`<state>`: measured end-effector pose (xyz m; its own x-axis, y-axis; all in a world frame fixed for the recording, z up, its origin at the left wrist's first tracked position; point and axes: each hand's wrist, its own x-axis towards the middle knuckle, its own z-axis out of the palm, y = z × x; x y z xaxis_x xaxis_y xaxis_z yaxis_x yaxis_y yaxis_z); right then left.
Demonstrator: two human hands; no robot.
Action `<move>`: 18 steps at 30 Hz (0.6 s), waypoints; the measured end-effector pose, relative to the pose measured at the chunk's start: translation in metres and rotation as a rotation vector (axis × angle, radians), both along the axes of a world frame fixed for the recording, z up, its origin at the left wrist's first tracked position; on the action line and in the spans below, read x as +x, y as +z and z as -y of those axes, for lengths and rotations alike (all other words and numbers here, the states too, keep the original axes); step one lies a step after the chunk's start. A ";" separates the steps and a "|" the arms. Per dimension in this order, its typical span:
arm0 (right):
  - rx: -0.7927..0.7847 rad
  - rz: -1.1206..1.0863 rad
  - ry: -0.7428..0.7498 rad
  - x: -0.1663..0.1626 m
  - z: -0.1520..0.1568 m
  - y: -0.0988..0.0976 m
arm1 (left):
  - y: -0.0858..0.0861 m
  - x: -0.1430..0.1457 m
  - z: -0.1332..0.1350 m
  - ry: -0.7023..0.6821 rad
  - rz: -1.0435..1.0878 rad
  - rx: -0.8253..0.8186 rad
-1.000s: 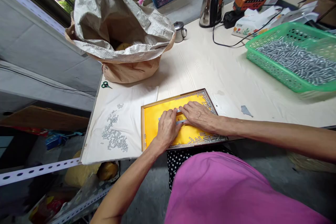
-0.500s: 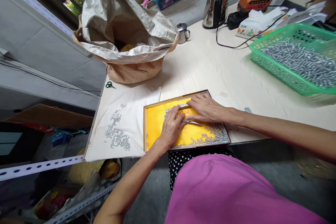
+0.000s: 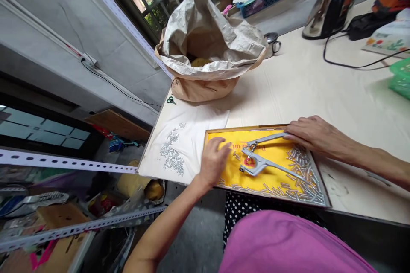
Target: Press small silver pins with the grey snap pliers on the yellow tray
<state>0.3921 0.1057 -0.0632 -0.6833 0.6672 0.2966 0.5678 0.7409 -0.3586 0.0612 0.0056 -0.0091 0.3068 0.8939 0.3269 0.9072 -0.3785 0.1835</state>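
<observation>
My right hand point(image 3: 315, 135) grips the end of the upper handle of grey metal spring-handled pliers point(image 3: 266, 163). The pliers lie with their handles spread over a shallow tray point(image 3: 232, 173) with a yellow bottom and printed red letters. Over the tray's left end is my left hand point(image 3: 214, 160), slightly blurred, thumb and fingers apart with nothing visible between them. Small metal pins point(image 3: 309, 179) are heaped at the tray's right end and along its near edge. A few loose pins point(image 3: 236, 155) lie between my left hand and the pliers' head.
On a white cloth point(image 3: 198, 123) at the left are scattered metal pins point(image 3: 173, 158) and small scissors point(image 3: 171, 100). Behind stands an open woven sack point(image 3: 205, 87). A lidded metal cup point(image 3: 271, 47), a kettle point(image 3: 326, 6) and a green basket point(image 3: 400, 79) are farther right.
My hands have moved apart: the left toward the tray's left end, the right onto the pliers' handle end. More of the pliers shows. The view has swung left, leaving most of the green basket out.
</observation>
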 end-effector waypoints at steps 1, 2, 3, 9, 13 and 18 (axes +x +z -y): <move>-0.035 -0.009 0.003 0.006 0.002 -0.005 | 0.001 -0.025 -0.002 0.161 -0.019 -0.017; -0.061 -0.015 0.008 0.011 0.005 -0.011 | 0.001 -0.052 -0.006 0.305 -0.055 -0.044; -0.082 -0.020 0.005 0.016 0.007 -0.017 | 0.001 -0.078 -0.010 0.451 -0.092 -0.067; -0.196 -0.118 -0.085 0.023 0.022 -0.038 | -0.011 -0.175 -0.042 0.797 -0.272 -0.258; -0.196 -0.125 -0.119 0.021 0.029 -0.035 | -0.022 -0.184 -0.060 0.787 -0.277 -0.289; -0.157 -0.033 -0.116 0.018 0.031 -0.023 | -0.026 -0.193 -0.071 0.801 -0.273 -0.324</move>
<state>0.4105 0.0747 -0.0866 -0.5909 0.7807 0.2035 0.6323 0.6048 -0.4842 -0.1314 0.0764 -0.0349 -0.4163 0.9088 0.0292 0.9045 0.4171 -0.0890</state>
